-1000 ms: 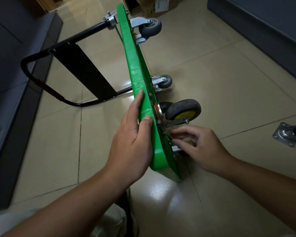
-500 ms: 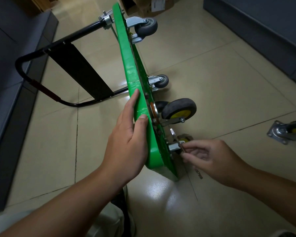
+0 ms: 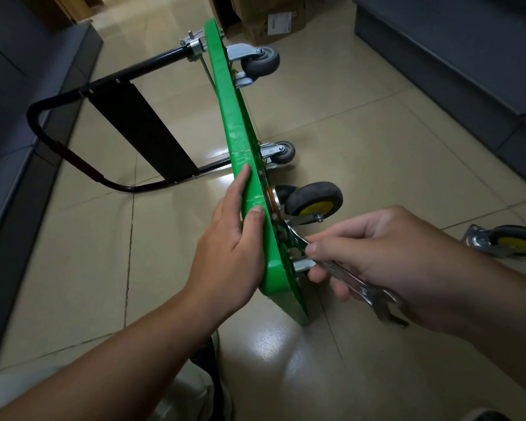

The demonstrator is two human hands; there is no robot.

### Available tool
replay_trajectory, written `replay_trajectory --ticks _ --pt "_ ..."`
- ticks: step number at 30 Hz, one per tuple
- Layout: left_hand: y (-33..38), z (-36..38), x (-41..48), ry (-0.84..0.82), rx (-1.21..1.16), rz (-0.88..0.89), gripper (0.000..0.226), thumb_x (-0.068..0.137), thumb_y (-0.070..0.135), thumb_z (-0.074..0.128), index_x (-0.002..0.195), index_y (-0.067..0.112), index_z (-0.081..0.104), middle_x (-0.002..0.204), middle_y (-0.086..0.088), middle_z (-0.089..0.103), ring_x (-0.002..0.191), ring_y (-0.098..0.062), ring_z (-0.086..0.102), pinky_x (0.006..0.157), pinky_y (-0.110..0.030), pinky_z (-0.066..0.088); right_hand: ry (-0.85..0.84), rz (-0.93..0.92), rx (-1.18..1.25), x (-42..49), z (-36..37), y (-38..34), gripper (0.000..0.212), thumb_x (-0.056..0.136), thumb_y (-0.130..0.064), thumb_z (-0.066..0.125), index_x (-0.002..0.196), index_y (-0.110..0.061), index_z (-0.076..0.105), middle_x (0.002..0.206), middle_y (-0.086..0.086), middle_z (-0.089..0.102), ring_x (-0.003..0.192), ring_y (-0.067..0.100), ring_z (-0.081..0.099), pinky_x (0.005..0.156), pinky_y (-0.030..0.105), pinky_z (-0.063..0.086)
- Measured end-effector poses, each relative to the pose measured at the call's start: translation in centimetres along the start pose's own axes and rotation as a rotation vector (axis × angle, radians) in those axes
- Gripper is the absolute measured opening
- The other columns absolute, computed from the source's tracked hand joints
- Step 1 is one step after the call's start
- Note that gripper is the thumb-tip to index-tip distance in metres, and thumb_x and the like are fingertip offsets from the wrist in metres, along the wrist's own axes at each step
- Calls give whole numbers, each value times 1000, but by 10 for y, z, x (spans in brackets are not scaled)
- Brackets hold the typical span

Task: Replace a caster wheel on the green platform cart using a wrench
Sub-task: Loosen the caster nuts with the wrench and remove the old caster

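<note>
At the tipped green platform cart (image 3: 243, 141), my left hand (image 3: 228, 253) clasps its edge, right hand (image 3: 386, 253) grips wrench (image 3: 362, 287); a slip risks toppling.

Dim indoor light from overhead — a soft white glare pools on the glossy beige tiled floor (image 3: 274, 338) at bottom centre. Corners fall dark. Motion blur smears the silver open-ended wrench (image 3: 368, 291); the green plastic platform cart (image 3: 236, 129) stays sharp, faint sheen on its edge. Tile joints bow toward the frame edges — wide-angle distortion.
</note>
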State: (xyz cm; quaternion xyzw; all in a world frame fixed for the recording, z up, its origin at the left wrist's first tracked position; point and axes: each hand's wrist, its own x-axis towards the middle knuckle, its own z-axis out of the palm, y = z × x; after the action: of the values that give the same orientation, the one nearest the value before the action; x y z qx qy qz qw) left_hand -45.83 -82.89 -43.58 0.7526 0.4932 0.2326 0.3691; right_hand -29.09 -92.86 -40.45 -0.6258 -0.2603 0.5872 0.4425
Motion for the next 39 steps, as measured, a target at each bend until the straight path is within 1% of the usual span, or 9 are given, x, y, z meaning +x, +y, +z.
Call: replay_trajectory --ticks 9,15,18,22,24,26,28,34,39 --pt "0 -1 0 -5 4 1 61 96 54 29 156 60 20 154 14 46 130 -14 53 109 -49 47 13 -70 51 15 15 -1 7 91 -8 73 90 -2 77 72 20 73 47 16 57 43 23 45" --pt "-2 -1 0 -10 -8 -3 61 96 54 30 155 61 20 153 13 48 127 -18 57 106 -49 49 78 -181 40 14 21 13 3 91 -8 74 92 -6 76 69 18 73 42 16 58 39 18 42" --pt "-1 -1 0 -4 -3 3 61 96 53 31 156 59 21 157 16 44 135 -10 51 112 -47 45 131 -288 -3 16 26 32 5 89 -10 76 94 -13 76 66 13 73 44 18 61 47 22 49" --pt "-1 1 0 -7 -5 -9 60 96 55 29 155 62 20 156 14 44 132 -16 54 109 -51 47 159 -391 41 18 32 64 17 90 -4 74 103 -15 78 71 11 75 48 11 62 48 19 49" --pt "-2 1 0 -6 -2 -6 60 96 55 29 155 63 19 157 15 42 134 -14 52 111 -51 46 157 -436 7 21 29 77 26 91 -2 73 109 -21 77 78 10 76 57 16 67 51 24 54" --pt "-2 1 0 -7 -5 -2 60 96 56 29 155 63 19 159 16 41 135 -12 51 111 -50 45 165 -473 -63 27 23 85 31 90 -4 74 112 -26 76 84 8 77 68 22 70 61 33 60" --pt "-3 1 0 -9 -14 1 60 96 56 29 154 63 19 159 16 40 135 -12 51 111 -50 46 167 -479 -85 37 14 90 30 88 -6 76 109 -27 76 87 2 78 75 16 72 72 30 61" --pt "-5 2 2 -15 -34 10 60 95 57 30 154 63 20 158 14 43 135 -15 54 109 -51 49 156 -558 -229 79 -4 91 24 84 -5 80 107 -12 79 97 1 78 89 20 74 85 42 61" --pt "-7 1 2 -18 -43 4 61 92 61 30 153 64 21 157 15 44 135 -15 53 108 -52 49 130 -655 -403 101 -5 95 23 83 -3 82 105 -7 79 94 3 76 84 17 73 81 39 60"
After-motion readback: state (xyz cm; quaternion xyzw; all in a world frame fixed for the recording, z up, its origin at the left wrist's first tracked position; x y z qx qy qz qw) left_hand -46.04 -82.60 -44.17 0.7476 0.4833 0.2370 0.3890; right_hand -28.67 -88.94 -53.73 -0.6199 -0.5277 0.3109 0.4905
